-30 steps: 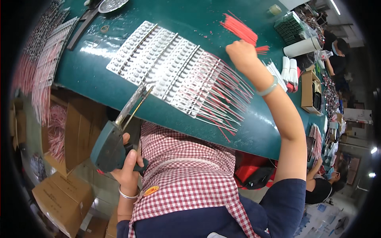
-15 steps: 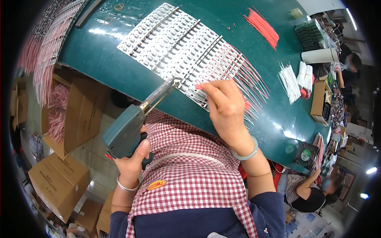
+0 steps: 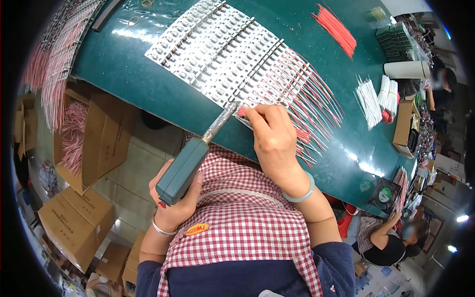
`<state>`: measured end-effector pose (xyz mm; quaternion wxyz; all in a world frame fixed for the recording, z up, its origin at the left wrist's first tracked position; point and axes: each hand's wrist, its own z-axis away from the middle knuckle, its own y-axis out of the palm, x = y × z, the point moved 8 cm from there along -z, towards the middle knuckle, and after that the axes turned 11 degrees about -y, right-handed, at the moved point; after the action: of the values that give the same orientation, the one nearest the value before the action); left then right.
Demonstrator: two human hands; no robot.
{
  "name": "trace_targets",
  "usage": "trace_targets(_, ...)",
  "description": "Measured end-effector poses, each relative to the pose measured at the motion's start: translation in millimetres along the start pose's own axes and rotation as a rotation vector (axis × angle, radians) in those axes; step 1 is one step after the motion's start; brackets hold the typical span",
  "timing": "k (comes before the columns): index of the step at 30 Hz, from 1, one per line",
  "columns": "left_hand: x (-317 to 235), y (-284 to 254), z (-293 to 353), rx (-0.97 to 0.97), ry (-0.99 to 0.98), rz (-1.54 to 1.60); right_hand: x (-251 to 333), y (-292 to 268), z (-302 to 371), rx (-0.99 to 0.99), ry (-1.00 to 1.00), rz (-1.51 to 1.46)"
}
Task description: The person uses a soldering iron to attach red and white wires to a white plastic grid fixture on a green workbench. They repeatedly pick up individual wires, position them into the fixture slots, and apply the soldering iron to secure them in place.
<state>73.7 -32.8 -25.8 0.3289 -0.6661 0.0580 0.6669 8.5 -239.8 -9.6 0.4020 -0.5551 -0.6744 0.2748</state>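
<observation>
My left hand point(image 3: 192, 199) is wrapped round the handle of a green soldering gun point(image 3: 182, 171). The gun's long silvery barrel points up and right, its tip at the lower edge of a white panel of small circuit boards point(image 3: 210, 54). Just right of the tip, my right hand point(image 3: 275, 143) pinches the ends of some red wires point(image 3: 241, 112) close to the panel. Other ends of that bunch show below the knuckles. Red and white wires point(image 3: 321, 94) fan out from the panel's right part. My fingers hide the exact spot of contact.
On the green table point(image 3: 133, 79) lie a bundle of red wires point(image 3: 336, 30) and white wires point(image 3: 368, 103). A small fan point(image 3: 385, 194) stands at the right edge, near a co-worker point(image 3: 383, 232). Wired panels point(image 3: 62, 74) hang over the left edge, above cardboard boxes point(image 3: 106, 141).
The soldering gun has swung right and rolled over, so its body now hides the handle. My right hand has shifted slightly left and down. The panel appears slightly higher in view.
</observation>
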Motion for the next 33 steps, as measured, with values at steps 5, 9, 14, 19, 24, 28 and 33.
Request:
trace_targets(5,-6.7,2.3,-1.5,0.03,0.057,-0.082,0.1,0.4,-0.2,0.011,0.003,-0.005)
trace_targets(9,-6.0,5.0,-3.5,0.044,0.051,-0.09,-0.1,0.6,-0.4,0.026,0.006,-0.008)
trace_targets(14,-9.6,6.6,-5.2,0.052,0.063,-0.112,0.4,1.1,-1.0,0.018,-0.002,-0.006)
trace_targets(19,-3.7,3.2,-1.7,0.026,0.037,-0.08,2.0,0.0,-1.7,0.018,0.001,0.011)
trace_targets(24,9.8,-5.4,8.0,-0.01,0.051,-0.093,1.1,1.0,-3.3,0.022,0.012,0.017)
trace_targets(28,10.6,-7.3,11.1,-0.032,0.051,-0.074,2.3,0.2,-3.4,0.023,0.008,0.032)
trace_targets(33,6.0,-9.6,12.1,-0.017,0.043,-0.069,3.2,-1.4,-2.6,-0.022,0.0,0.034)
